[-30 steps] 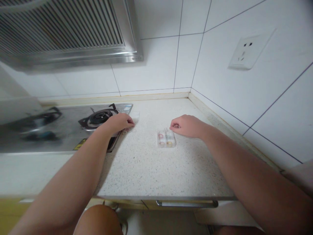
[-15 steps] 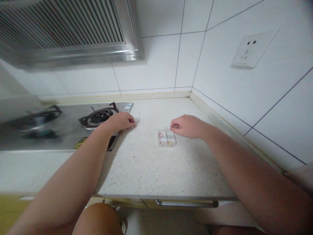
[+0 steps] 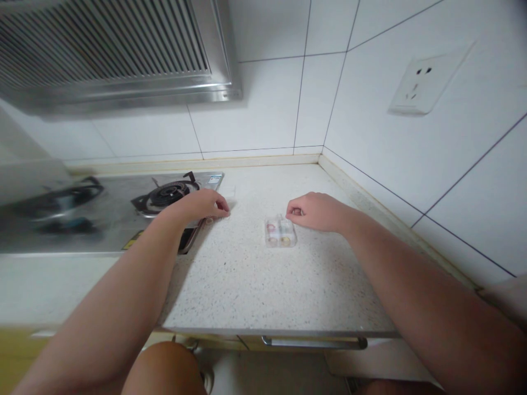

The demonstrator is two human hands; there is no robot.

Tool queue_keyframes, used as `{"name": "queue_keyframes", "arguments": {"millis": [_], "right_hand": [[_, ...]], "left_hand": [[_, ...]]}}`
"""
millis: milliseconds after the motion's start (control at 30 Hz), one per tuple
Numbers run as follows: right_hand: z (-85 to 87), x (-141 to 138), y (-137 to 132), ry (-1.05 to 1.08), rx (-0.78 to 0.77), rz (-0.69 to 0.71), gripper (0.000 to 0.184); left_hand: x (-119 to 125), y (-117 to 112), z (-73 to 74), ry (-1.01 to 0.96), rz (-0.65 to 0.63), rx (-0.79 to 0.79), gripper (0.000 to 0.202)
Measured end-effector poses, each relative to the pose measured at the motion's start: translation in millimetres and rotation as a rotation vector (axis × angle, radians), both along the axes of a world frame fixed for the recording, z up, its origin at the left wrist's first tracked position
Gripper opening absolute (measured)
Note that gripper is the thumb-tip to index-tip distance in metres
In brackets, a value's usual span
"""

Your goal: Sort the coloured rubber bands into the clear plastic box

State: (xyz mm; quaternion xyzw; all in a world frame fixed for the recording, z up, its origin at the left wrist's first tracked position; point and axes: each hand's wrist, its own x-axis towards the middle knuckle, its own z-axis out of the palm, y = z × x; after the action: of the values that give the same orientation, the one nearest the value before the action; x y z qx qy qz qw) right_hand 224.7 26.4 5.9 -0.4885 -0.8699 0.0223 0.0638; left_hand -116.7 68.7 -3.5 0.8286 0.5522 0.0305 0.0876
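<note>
A small clear plastic case [image 3: 280, 239] with compartments lies on the counter, and several small ring-shaped things in pink and yellow show inside it. My right hand [image 3: 317, 213] is closed, its fingertips pinched at the case's far right corner. To the left, my left hand [image 3: 208, 204] rests low over the counter beside the stove edge, fingers pinched together. Whatever they hold, if anything, is too small to make out. Next to that hand lies a small round ring-like thing [image 3: 209, 220]. Just behind it is a faint clear flat piece [image 3: 229, 191], partly hidden.
The speckled counter [image 3: 247, 285] runs to the tiled wall [image 3: 263, 120] and corner. A gas stove [image 3: 111, 233] with black burners stands at left, under a metal range hood [image 3: 123, 49]. A drawer handle [image 3: 315, 342] sits below the front edge. A socket [image 3: 420, 82] is on the right wall.
My left hand has shifted very slightly to the right, its fingertips a little apart from the ring-like thing. My right hand and the case are practically unmoved.
</note>
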Motion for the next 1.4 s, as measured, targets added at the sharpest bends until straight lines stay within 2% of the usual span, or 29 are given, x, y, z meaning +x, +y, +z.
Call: {"name": "queue_keyframes", "arguments": {"millis": [333, 667, 833, 1200, 1400], "right_hand": [[-0.5, 1.1, 0.7, -0.018, -0.002, 0.021, 0.027], [-1.5, 0.5, 0.4, -0.010, 0.008, 0.021, 0.025], [-1.1, 0.3, 0.3, -0.013, -0.002, 0.011, 0.025], [-1.9, 0.8, 0.6, -0.010, -0.005, 0.027, 0.024], [-1.0, 0.4, -0.1, -0.006, -0.019, 0.018, 0.023]], "left_hand": [[5.6, -3.7, 3.9, -0.001, 0.004, -0.046, 0.024], [1.5, 0.0, 0.4, 0.005, -0.028, -0.072, 0.028], [1.8, -1.1, -0.3, -0.006, -0.051, -0.033, 0.032], [0.5, 0.5, 0.3, 0.023, -0.055, -0.014, 0.029], [0.7, 0.1, 2.3, 0.037, -0.072, 0.087, 0.027]]}}
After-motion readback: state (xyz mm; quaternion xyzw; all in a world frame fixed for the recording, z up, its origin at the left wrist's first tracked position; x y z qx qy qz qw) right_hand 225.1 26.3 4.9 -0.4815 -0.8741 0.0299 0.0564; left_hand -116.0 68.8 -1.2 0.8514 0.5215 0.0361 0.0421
